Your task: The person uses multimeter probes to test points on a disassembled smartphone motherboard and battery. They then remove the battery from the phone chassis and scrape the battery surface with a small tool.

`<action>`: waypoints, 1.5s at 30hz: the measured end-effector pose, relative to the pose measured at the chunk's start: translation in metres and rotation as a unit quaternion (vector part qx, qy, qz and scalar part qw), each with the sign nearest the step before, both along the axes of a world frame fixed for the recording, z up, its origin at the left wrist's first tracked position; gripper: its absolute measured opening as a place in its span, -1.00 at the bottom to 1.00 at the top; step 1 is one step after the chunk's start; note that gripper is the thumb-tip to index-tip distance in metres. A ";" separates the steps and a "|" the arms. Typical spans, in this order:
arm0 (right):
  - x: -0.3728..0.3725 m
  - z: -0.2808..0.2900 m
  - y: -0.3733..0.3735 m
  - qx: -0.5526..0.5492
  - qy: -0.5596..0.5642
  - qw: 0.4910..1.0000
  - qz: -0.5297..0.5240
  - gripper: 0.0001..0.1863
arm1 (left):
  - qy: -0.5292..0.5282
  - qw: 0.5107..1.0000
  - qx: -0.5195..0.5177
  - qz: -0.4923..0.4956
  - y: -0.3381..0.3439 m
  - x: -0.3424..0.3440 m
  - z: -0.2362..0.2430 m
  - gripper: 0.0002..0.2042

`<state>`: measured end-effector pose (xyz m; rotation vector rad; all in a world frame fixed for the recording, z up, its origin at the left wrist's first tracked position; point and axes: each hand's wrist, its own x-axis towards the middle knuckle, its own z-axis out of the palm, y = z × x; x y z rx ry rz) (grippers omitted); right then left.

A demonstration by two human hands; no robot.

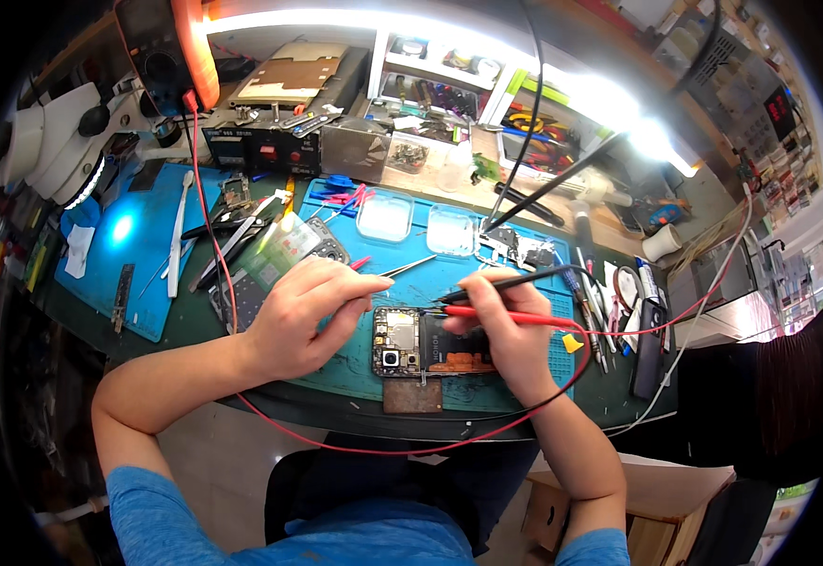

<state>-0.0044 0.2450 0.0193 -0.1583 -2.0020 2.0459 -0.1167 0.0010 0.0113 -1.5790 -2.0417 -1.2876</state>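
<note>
The right hand grips a red probe and black probe over the opened phone; the left hand, fingers pinched on something I can't tell, hovers left of it. Beyond the phone sit two clear boxes, and farther, a tub of small bits.

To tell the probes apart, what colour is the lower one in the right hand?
The lower probe is red; head view shows it.

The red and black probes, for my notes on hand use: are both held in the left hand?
No, the right hand holds both the red probe and the black probe.
</note>
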 end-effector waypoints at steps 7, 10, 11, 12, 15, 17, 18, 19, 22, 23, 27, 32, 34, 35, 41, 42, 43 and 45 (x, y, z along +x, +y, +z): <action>0.109 0.052 0.008 0.487 0.243 0.834 -0.093 -0.95 | 0.092 0.996 -0.002 0.013 -0.006 0.002 -0.004 -0.64; 0.189 0.006 0.014 0.560 0.174 0.804 0.095 -0.89 | 0.139 0.990 -0.026 -0.010 -0.003 0.004 -0.004 -0.63; 0.202 -0.008 0.008 0.634 0.179 0.745 0.107 -0.81 | 0.136 0.989 -0.065 -0.006 0.002 0.007 0.002 -0.60; 0.216 -0.025 0.011 0.657 0.111 0.735 0.123 -0.73 | 0.129 0.986 -0.104 -0.002 0.008 0.012 0.008 -0.56; 0.236 -0.051 0.018 0.696 -0.055 0.700 0.149 -0.54 | 0.055 0.972 -0.228 -0.001 0.024 0.026 0.011 -0.31; 0.233 -0.052 0.012 0.707 -0.116 0.687 0.123 -0.46 | 0.022 0.960 -0.279 -0.024 0.043 0.036 0.017 -0.24; 0.231 -0.050 0.009 0.709 -0.130 0.682 0.126 -0.50 | 0.051 0.957 -0.286 -0.027 0.051 0.038 0.010 -0.15; 0.230 -0.046 0.008 0.680 -0.102 0.715 0.126 -0.51 | 0.057 0.943 -0.326 -0.023 0.060 0.042 0.015 -0.15; 0.218 -0.025 0.004 0.587 0.008 0.804 0.090 -0.56 | 0.049 0.911 -0.408 -0.018 0.082 0.040 0.029 -0.12; 0.206 -0.019 0.004 0.579 0.042 0.813 0.042 -0.59 | 0.036 0.895 -0.444 -0.018 0.087 0.035 0.035 -0.12; 0.154 -0.001 0.013 0.520 0.057 0.845 -0.110 -0.73 | -0.020 0.866 -0.498 -0.046 0.105 0.022 0.046 -0.17; 0.112 -0.001 0.014 0.389 0.007 0.910 -0.142 -0.78 | -0.214 0.837 -0.483 -0.142 0.115 -0.002 0.066 -0.53; 0.104 -0.004 0.011 0.423 0.019 0.894 -0.148 -0.76 | -0.262 0.846 -0.448 -0.126 0.106 -0.004 0.070 -0.54; 0.104 -0.004 0.007 0.368 0.012 0.919 -0.140 -0.75 | -0.301 0.846 -0.429 -0.104 0.100 -0.004 0.071 -0.54; 0.099 0.008 -0.035 -0.042 -0.002 0.999 0.018 -0.66 | -0.647 0.761 -0.007 -0.035 0.038 0.049 0.048 -0.47; 0.098 0.010 -0.036 0.066 0.007 0.997 0.025 -0.66 | -0.666 0.742 0.043 -0.068 0.027 0.059 0.045 -0.47; 0.096 0.011 -0.037 0.126 0.024 0.992 -0.004 -0.66 | -0.683 0.718 0.094 -0.095 0.013 0.069 0.040 -0.47; 0.095 0.016 -0.039 0.240 0.047 0.967 -0.065 -0.67 | -0.712 0.651 0.254 -0.064 -0.020 0.095 0.034 -0.51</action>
